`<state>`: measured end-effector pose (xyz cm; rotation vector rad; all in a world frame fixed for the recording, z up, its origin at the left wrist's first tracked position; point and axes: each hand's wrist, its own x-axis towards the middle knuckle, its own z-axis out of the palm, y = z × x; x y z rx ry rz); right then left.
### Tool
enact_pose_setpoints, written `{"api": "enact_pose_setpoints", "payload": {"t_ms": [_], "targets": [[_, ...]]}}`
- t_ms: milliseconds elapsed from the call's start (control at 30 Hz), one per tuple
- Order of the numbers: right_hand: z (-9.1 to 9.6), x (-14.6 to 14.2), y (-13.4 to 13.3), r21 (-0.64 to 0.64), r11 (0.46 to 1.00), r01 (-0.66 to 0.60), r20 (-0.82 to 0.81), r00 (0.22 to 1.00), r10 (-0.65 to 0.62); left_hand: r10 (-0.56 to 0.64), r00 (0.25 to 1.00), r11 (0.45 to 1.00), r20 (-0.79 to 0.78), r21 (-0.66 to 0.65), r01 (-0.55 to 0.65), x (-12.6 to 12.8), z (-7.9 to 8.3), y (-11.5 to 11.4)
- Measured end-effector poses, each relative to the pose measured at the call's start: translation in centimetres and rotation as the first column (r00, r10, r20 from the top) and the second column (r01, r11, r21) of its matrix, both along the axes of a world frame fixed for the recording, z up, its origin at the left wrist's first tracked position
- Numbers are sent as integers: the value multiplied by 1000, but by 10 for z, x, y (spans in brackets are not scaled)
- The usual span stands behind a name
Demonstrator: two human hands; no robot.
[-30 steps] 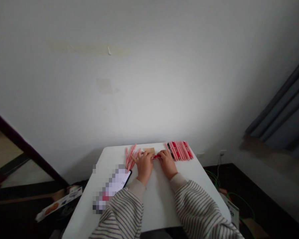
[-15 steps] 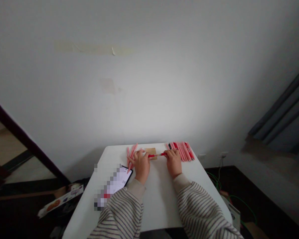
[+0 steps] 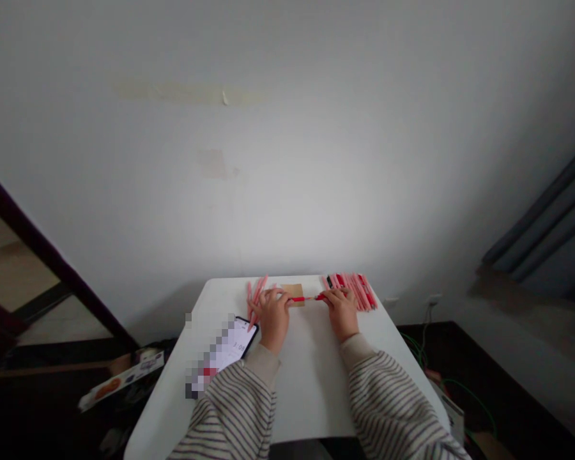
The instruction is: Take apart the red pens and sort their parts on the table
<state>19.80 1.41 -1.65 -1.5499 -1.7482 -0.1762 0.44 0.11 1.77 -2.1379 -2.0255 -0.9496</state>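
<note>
My left hand (image 3: pixel 272 312) and my right hand (image 3: pixel 341 309) are pinched on the two ends of a red pen (image 3: pixel 305 298), stretched between them above the far part of the white table (image 3: pixel 306 390). The pen looks pulled apart, with a thin middle showing. A loose pile of pink pen parts (image 3: pixel 255 292) lies beside my left hand. A tidy row of pink and red pens (image 3: pixel 357 289) lies just beyond my right hand. A small brown card (image 3: pixel 292 291) sits behind the pen.
A phone (image 3: pixel 230 348) with a lit screen lies on the table's left side. On the floor to the left is a printed box (image 3: pixel 119 382). Green cables (image 3: pixel 421 358) and a wall socket are to the right. A white wall stands close behind the table.
My hands have drawn apart, the right one moving rightwards towards the row of pens. The red pen between them has lengthened.
</note>
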Motion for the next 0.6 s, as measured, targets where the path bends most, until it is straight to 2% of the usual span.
{"api": "enact_pose_setpoints", "payload": {"t_ms": [400,600], "targets": [[1,1,0,15,1000,-6,-22,1000,6,-6,1000,1000,-6,5,6,-1,-3,2],[3,1,-1,-8,1000,-7,-40,999,7,4,1000,999,-14,-34,-5,1,-4,1]]}}
